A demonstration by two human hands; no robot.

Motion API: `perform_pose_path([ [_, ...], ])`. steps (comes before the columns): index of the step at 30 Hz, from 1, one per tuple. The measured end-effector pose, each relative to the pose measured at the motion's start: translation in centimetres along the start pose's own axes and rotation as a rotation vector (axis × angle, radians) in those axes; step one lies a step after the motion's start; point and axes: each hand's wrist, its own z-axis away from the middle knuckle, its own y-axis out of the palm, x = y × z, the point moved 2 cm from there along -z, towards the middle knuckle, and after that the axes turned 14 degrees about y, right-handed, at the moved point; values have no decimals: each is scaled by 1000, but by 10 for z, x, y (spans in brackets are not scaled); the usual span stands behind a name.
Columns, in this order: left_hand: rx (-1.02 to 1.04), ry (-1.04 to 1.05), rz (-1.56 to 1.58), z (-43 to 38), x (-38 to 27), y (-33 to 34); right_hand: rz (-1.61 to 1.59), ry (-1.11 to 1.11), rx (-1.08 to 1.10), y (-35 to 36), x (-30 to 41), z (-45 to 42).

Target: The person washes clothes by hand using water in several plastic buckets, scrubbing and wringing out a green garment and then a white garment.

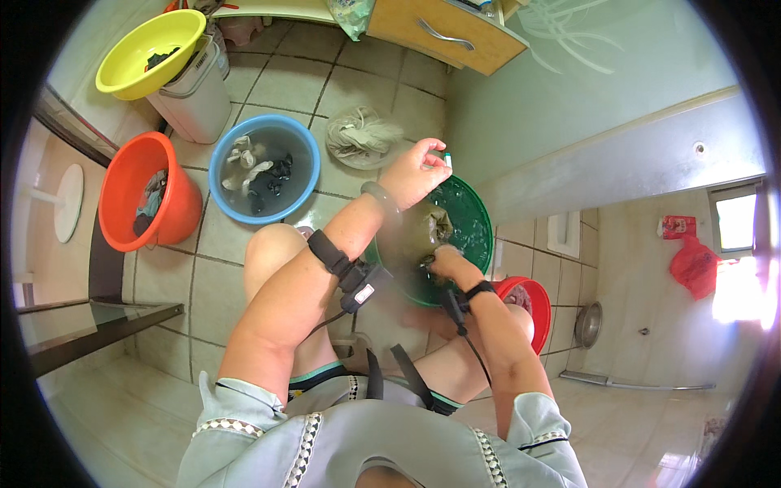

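A green basin [490, 244] of water stands on the floor before me, partly hidden by my left arm and a blurred haze. My left hand [415, 174] is raised over its far side, wrist bent and fingers curled. A small white piece with a green end [448, 160] shows at those fingertips; whether they pinch it is unclear. Inside the basin lies a wet olive-coloured cloth [436, 224]. My right hand [450, 263] reaches low into the basin, closed around a dark wet bit of cloth [427, 266], with its fingers partly hidden.
Left of the green basin stand a blue basin [314, 146] with soaking clothes and an orange bucket [110, 195] holding cloths. A yellow basin [107, 76] rests on a grey bin [195, 104]. A red bucket [542, 317] is by my right knee. A frosted panel [549, 128] borders the right.
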Motion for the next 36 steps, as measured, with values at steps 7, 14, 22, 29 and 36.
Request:
perform_pose_path([
  [7, 37, 44, -74, -4, 7, 16, -1034, -121, -338, -105, -57, 120],
  [14, 523, 130, -251, 11, -9, 28, -1315, -269, -566, -198, -55, 234],
  [22, 687, 207, -629, 31, -22, 53, -1272, -386, -699, -242, -30, 277],
  [29, 598, 308, -775, 25, 35, 69, -1276, -480, -702, -255, -17, 281],
  [36, 475, 207, -217, 24, 71, 81, -1398, -462, -786, -249, -36, 282],
])
